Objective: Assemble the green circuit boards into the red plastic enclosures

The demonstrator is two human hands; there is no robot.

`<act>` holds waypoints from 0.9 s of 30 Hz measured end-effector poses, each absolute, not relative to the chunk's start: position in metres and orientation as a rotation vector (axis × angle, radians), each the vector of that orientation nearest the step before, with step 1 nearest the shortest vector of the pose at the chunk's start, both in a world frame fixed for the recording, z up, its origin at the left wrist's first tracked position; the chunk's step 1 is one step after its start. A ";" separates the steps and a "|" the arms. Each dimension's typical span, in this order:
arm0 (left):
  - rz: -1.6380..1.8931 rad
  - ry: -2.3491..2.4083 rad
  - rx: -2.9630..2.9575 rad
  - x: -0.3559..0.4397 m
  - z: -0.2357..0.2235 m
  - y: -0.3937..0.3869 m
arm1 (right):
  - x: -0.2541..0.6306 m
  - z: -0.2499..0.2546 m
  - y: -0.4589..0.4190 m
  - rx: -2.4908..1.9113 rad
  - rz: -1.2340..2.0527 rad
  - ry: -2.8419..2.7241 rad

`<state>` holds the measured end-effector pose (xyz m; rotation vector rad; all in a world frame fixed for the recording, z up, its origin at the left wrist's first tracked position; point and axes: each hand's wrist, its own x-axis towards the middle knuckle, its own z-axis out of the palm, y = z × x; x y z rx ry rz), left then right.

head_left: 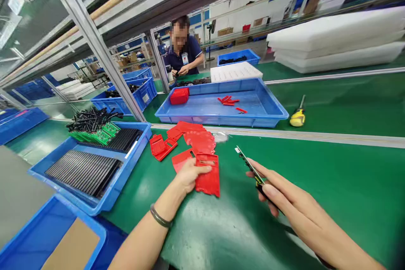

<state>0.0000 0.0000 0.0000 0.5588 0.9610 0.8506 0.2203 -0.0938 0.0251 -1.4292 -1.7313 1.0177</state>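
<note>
My left hand (189, 174) grips a flat red plastic housing (208, 179) by its left edge, thumb on top near a slot. In my right hand (278, 192) is a thin circuit board (248, 164), held edge-on between thumb and fingers, with black and yellow parts on its underside. The board is apart from the housing, to its right. Behind my left hand lies a fanned pile of red plastic pieces (199, 138) on the green table. Two more red parts (162, 147) lie left of that pile.
A blue tray (218, 119) with red pieces stands beyond a metal rail. At left, another blue tray (134, 152) holds black slats and green circuit boards (98, 134) with black cables. A yellow screwdriver (298, 117) lies back right. A co-worker (185, 57) works opposite, behind a metal post (95, 38).
</note>
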 end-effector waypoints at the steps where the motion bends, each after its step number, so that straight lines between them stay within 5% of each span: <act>1: 1.017 1.014 0.541 -0.009 -0.001 0.010 | 0.221 0.028 -0.094 -1.432 0.994 -1.747; 6: 1.536 1.059 0.340 -0.036 0.007 0.037 | 0.218 0.033 -0.092 -1.394 0.821 -1.819; 18: 1.042 0.314 0.517 0.028 0.009 -0.030 | 0.197 0.009 -0.089 -1.326 0.110 -1.994; 27: 1.009 0.311 0.556 0.030 0.008 -0.039 | 0.187 -0.002 -0.091 -1.324 -0.189 -2.111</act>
